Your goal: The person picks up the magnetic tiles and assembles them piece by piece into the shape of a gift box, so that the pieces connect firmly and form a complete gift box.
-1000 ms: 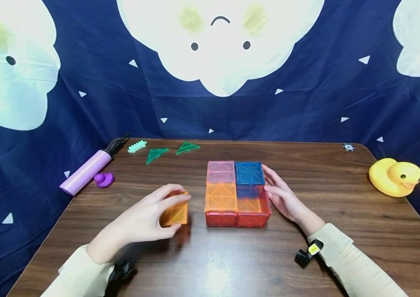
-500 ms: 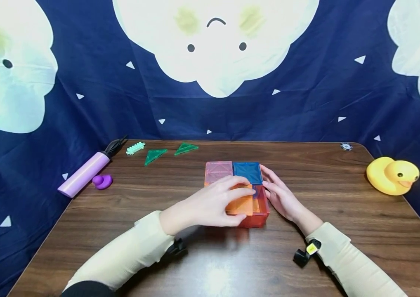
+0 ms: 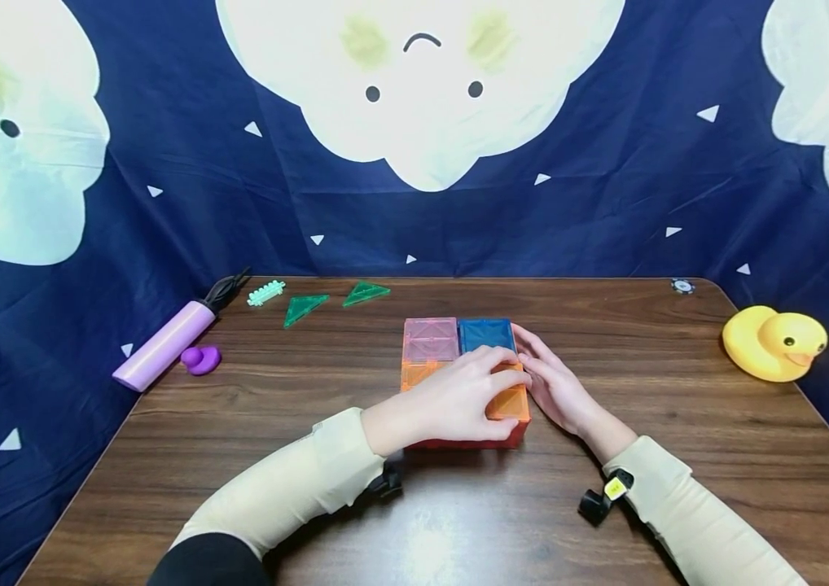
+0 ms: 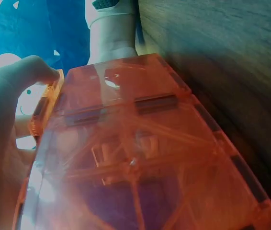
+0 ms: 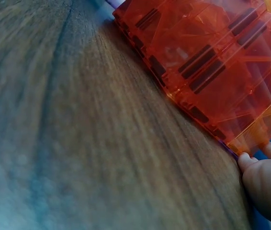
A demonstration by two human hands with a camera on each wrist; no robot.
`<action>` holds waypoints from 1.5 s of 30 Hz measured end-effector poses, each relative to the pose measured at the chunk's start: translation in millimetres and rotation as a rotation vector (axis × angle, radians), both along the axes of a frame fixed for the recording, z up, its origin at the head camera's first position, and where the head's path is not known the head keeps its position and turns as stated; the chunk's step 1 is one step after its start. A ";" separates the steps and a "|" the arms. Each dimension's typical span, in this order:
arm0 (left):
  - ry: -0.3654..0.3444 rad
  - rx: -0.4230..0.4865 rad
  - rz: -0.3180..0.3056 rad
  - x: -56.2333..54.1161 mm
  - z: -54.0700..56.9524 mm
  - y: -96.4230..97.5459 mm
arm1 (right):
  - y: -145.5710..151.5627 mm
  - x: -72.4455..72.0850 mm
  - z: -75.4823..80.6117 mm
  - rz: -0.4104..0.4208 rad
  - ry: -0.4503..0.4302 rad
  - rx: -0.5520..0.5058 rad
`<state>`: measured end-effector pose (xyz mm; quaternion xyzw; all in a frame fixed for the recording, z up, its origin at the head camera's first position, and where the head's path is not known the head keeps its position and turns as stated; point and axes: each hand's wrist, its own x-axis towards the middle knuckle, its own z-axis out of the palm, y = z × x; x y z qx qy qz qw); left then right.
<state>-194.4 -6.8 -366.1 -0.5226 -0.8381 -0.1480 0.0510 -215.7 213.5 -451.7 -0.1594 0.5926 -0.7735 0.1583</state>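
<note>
My left hand (image 3: 458,400) pinches an orange magnetic tile (image 3: 510,403) by its edges over the front right of a low box built from magnetic tiles. In the left wrist view the orange tile (image 4: 47,105) shows edge-on at the box's top, beside my thumb. The box has see-through red walls (image 4: 174,134). A pink tile (image 3: 431,338), a blue tile (image 3: 486,332) and a second orange tile (image 3: 417,375), partly covered by my left hand, form its top. Against the box's right side rest the fingers of my right hand (image 3: 561,397); some fingertips are hidden.
Two green triangle tiles (image 3: 304,308) and a mint knobbly piece (image 3: 266,293) lie at the back left. Nearby are a lilac pump (image 3: 168,343) and a small purple duck (image 3: 202,360). A yellow duck (image 3: 774,343) and a poker chip (image 3: 682,286) sit on the right.
My left hand has carried the orange tile rightward from beside the box onto the opening at its front right. My right hand has stayed at the box's right side.
</note>
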 end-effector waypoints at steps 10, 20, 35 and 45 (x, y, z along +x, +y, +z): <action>0.009 0.037 -0.001 -1.7 -7.5 -0.3 | -0.9 -1.3 -0.9 0.012 0.018 -0.017; 0.020 0.166 0.068 -0.1 -3.7 -13.4 | -5.1 -1.4 -2.4 0.010 0.027 -0.054; -0.946 0.657 0.645 26.4 -28.5 -104.5 | -1.7 -18.3 4.6 -0.036 -0.058 0.035; -1.148 0.674 0.425 29.6 -51.4 -106.1 | -8.4 -27.2 5.6 -0.068 -0.055 0.044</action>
